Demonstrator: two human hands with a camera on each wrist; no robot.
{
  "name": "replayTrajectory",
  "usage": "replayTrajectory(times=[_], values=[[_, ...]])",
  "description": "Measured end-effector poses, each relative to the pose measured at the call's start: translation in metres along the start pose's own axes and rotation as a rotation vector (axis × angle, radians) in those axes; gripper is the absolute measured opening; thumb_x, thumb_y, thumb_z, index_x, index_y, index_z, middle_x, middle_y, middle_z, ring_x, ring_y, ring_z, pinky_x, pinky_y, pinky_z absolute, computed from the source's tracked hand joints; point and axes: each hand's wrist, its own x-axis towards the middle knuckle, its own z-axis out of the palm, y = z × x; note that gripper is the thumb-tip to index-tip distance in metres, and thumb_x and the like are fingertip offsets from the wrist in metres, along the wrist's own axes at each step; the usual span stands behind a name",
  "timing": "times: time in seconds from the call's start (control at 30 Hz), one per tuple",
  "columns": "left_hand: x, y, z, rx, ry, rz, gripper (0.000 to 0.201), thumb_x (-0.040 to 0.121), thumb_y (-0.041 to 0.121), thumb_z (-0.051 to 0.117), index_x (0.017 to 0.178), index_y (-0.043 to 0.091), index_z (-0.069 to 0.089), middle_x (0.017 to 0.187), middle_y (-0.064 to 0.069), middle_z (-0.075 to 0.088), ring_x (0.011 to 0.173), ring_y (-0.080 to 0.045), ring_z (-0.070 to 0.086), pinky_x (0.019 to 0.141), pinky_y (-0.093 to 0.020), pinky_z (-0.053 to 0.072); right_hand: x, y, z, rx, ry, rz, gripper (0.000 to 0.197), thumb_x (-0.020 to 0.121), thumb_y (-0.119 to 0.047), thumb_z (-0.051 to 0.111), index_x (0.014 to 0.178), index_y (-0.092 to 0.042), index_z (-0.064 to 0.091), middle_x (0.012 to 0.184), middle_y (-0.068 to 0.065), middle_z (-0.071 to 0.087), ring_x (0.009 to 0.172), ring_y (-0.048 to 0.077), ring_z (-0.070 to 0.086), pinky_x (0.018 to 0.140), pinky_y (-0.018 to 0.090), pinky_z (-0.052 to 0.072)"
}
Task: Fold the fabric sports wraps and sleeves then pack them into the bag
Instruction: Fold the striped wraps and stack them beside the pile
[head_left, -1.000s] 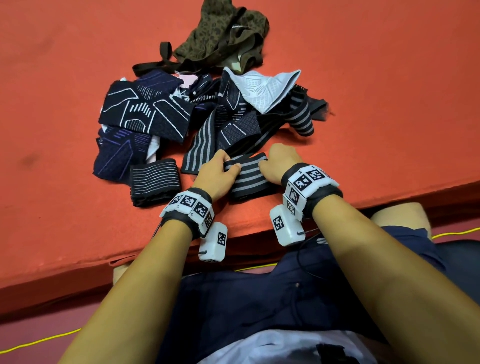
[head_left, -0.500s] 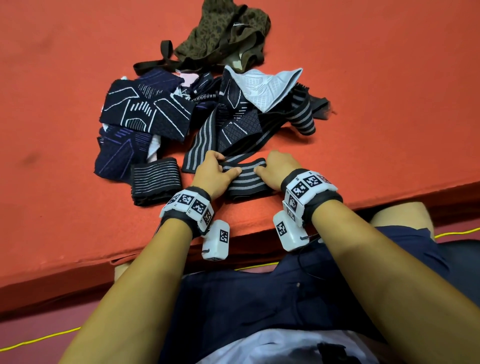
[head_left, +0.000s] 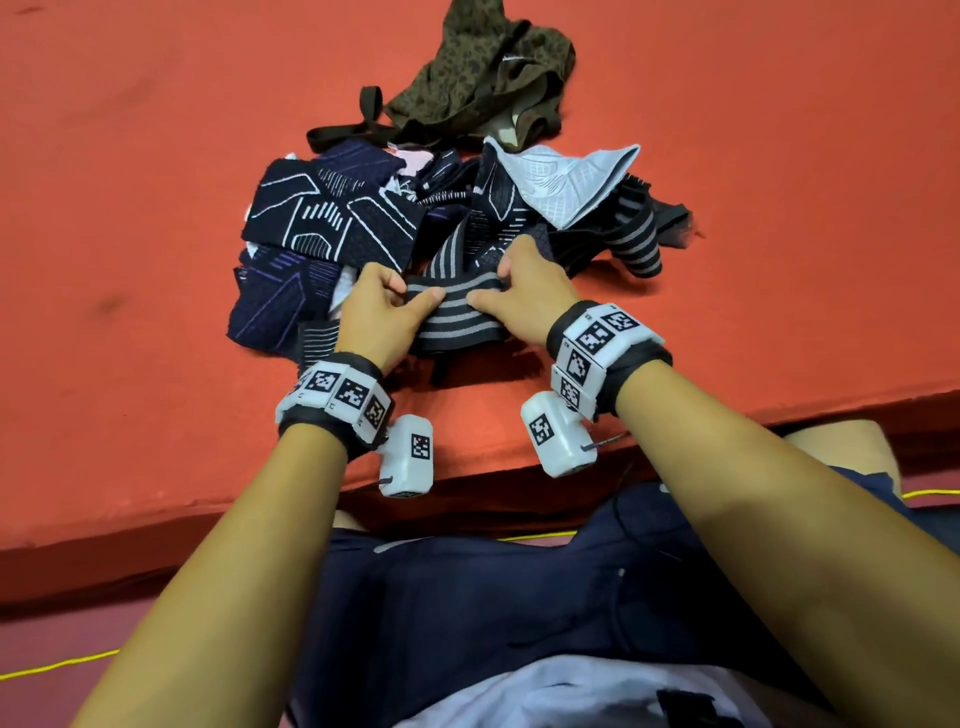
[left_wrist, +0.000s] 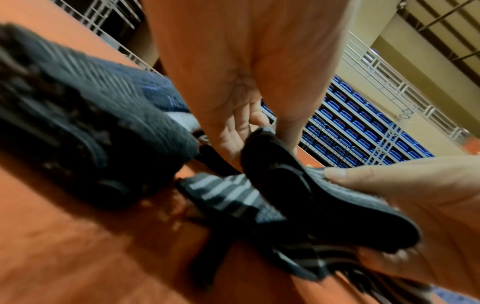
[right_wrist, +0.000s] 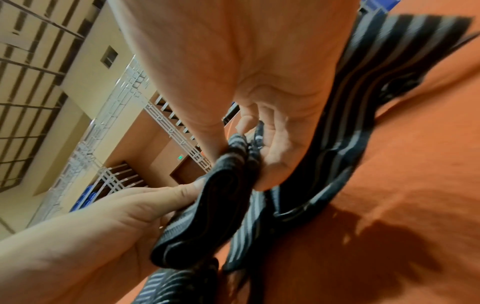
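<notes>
A black wrap with grey stripes (head_left: 457, 317) is partly rolled and lifted just above the orange mat. My left hand (head_left: 382, 306) grips its left end and my right hand (head_left: 519, 291) grips its right end, thumbs on top. The roll (left_wrist: 306, 197) shows in the left wrist view and again, as the same roll (right_wrist: 207, 207), in the right wrist view, with its loose striped tail trailing back to the pile. Behind lies the heap of dark patterned sleeves (head_left: 332, 218), a pale grey sleeve (head_left: 566, 179) and another striped wrap (head_left: 636, 244). An olive patterned bag (head_left: 483, 67) sits at the far end.
A folded black striped wrap (head_left: 317, 338) lies just left of my left wrist. The orange mat (head_left: 130, 182) drops off at its front edge (head_left: 467, 473) near my knees. A yellow cord (head_left: 57, 665) runs along the floor below.
Both hands moved away from me toward the pile and rose off the mat with the striped roll. The roll looks tighter and my hands are closer together.
</notes>
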Motion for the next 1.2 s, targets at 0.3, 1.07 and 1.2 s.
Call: replayTrajectory(times=[0.3, 1.07, 1.2], values=[[0.005, -0.024, -0.049, 0.062, 0.194, -0.036, 0.03, 0.086, 0.03, 0.075, 0.095, 0.017, 0.05, 0.078, 0.01, 0.053, 0.074, -0.012, 0.051, 0.073, -0.028, 0.041, 0.021, -0.05, 0.038, -0.091, -0.11, -0.123, 0.027, 0.094, -0.034, 0.063, 0.097, -0.014, 0.044, 0.094, 0.008, 0.058, 0.088, 0.029, 0.057, 0.071, 0.032, 0.039], [-0.009, -0.063, -0.082, 0.155, 0.209, -0.253, 0.035, 0.087, 0.031, 0.07, 0.109, 0.015, 0.048, 0.103, -0.002, 0.06, 0.091, -0.022, 0.059, 0.079, -0.03, 0.045, 0.026, -0.061, 0.114, -0.046, -0.246, 0.065, 0.042, 0.098, -0.04, 0.05, 0.122, -0.005, 0.047, 0.119, 0.023, 0.059, 0.101, 0.042, 0.064, 0.088, 0.051, 0.053], [-0.011, -0.067, -0.08, 0.327, 0.116, -0.38, 0.061, 0.082, 0.061, 0.054, 0.113, 0.008, 0.054, 0.114, -0.015, 0.063, 0.103, -0.035, 0.06, 0.09, -0.039, 0.051, 0.026, -0.064, 0.12, 0.019, -0.275, 0.118, 0.049, 0.096, -0.043, 0.051, 0.127, -0.006, 0.045, 0.126, 0.022, 0.057, 0.108, 0.041, 0.062, 0.091, 0.054, 0.053]])
